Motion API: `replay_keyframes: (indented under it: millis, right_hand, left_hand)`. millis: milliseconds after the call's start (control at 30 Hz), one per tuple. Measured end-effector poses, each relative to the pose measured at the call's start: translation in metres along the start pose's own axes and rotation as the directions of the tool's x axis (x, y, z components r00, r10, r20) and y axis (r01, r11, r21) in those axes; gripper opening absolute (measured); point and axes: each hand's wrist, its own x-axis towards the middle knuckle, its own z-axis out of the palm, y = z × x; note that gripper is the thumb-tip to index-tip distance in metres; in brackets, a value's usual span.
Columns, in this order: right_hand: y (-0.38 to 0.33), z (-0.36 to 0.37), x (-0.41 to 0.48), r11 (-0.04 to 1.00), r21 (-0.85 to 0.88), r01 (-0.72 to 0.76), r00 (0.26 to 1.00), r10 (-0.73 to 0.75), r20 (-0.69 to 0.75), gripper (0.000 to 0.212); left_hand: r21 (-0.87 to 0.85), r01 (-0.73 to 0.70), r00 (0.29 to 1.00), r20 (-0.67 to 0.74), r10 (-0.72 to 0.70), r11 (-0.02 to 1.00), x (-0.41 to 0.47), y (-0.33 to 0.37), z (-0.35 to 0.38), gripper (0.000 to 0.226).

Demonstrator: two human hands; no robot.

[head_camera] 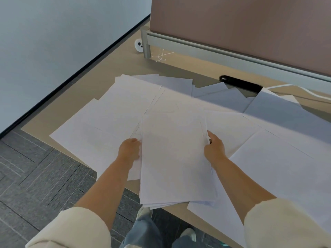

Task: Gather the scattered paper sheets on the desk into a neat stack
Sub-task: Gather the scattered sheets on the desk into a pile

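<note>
Left hand (pixel 129 149) and right hand (pixel 214 147) gripping opposite long edges of thick white paper stack (pixel 174 158), fingers curled under; loose white sheets (pixel 123 104) lying scattered over beige wooden desk (pixel 179 67).

Stack (pixel 176 158) atop scattered sheets (pixel 114 108) (desk (pixel 53 119) beneath).
</note>
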Motion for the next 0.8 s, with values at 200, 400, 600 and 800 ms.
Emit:
replay_keyframes:
  millis: [200,400,600,800]
  right_hand:
    - [-0.005,0.006,0.005,0.984,-0.178,-0.002,1.000,0.000,-0.009,0.059]
    - [-0.011,0.005,0.008,0.993,-0.115,0.013,1.000,-0.012,0.002,0.024]
    - [-0.012,0.008,0.011,0.993,-0.116,-0.022,1.000,0.022,0.000,0.026]
    - [-0.012,0.009,0.013,0.994,-0.107,-0.003,1.000,0.006,0.026,0.029]
  left_hand:
    - [0.017,0.088,0.993,0.077,-0.089,0.996,0.002,-0.003,0.004,0.019]
    - [0.030,0.124,0.991,0.041,-0.125,0.992,-0.008,0.006,0.008,0.019]
    - [0.018,0.130,0.987,0.098,-0.131,0.991,-0.010,0.012,0.015,0.013]
    - [0.025,0.137,0.989,0.047,-0.138,0.990,-0.006,0.013,0.016,0.021]
